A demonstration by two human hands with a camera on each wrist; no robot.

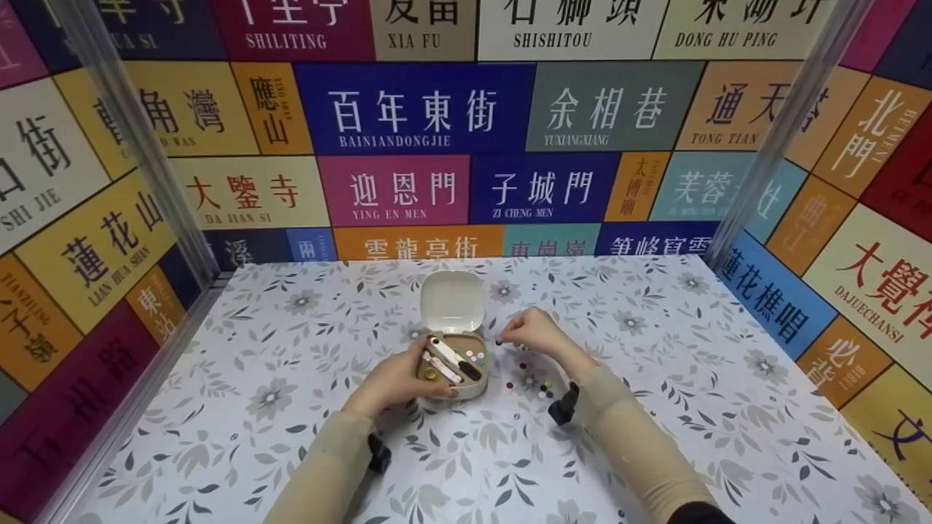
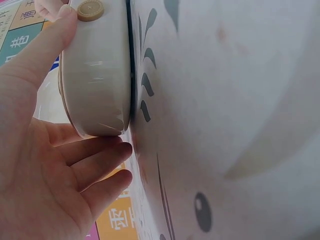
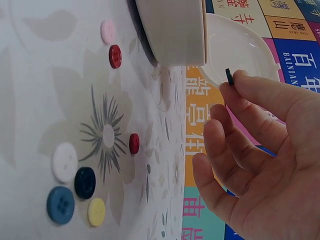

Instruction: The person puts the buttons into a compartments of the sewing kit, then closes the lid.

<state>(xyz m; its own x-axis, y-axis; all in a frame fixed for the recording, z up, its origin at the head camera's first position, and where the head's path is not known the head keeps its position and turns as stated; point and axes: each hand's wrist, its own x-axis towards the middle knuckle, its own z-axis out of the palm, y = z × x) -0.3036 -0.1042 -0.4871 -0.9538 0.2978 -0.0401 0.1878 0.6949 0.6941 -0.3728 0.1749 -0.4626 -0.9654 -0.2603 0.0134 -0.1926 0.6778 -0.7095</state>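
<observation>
A small cream sewing box (image 1: 472, 391) stands on the table, its lid (image 1: 453, 300) raised at the back. My left hand (image 1: 393, 378) holds its left side, thumb by the tan round clasp (image 2: 90, 10) in front and fingers around the side. Inside lie a white-and-black tool (image 1: 453, 355), a pale patterned strip (image 1: 442, 368) and several small buttons (image 1: 476, 357) in the right compartment. Just right of the box, my right hand (image 1: 539, 333) pinches a dark green button (image 3: 229, 77) between thumb and index finger, above the table; its other fingers are loosely bent.
Loose buttons lie on the floral tablecloth (image 1: 277, 444) right of the box, below my right hand: red ones (image 3: 115, 56), a pink one (image 3: 108, 31), a white one (image 3: 65, 162), a blue one (image 3: 60, 205), a dark one and a yellow one (image 3: 96, 212). Sign-covered walls (image 1: 415, 109) enclose the table.
</observation>
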